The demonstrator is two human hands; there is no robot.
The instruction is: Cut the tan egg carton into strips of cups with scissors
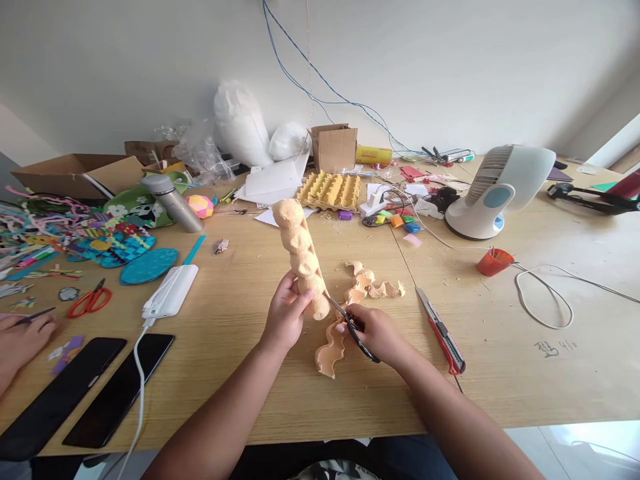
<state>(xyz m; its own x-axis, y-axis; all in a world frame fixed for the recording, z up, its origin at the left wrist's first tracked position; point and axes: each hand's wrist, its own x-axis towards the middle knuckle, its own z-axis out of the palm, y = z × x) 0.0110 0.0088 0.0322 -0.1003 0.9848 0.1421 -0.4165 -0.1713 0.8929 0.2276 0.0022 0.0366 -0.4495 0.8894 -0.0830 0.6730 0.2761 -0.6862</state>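
Note:
My left hand point(286, 312) grips the lower end of a strip of egg-carton cups point(300, 250), held upright and tilted to the left. My right hand point(377, 331) is closed round the handles of black scissors point(350, 325), whose blades meet the strip's bottom edge. A wavy trimmed piece point(330, 352) hangs or lies just below the blades. More carton scraps point(373, 285) lie on the wooden table point(500, 373) behind my right hand.
A red utility knife point(443, 332) lies right of my hand. A white fan point(495, 190), orange cup point(494, 261) and cable sit right. Two phones point(90, 393), power bank point(171, 291), red scissors point(90, 300) and another person's hand point(23, 333) are left. An egg tray point(330, 190) stands behind.

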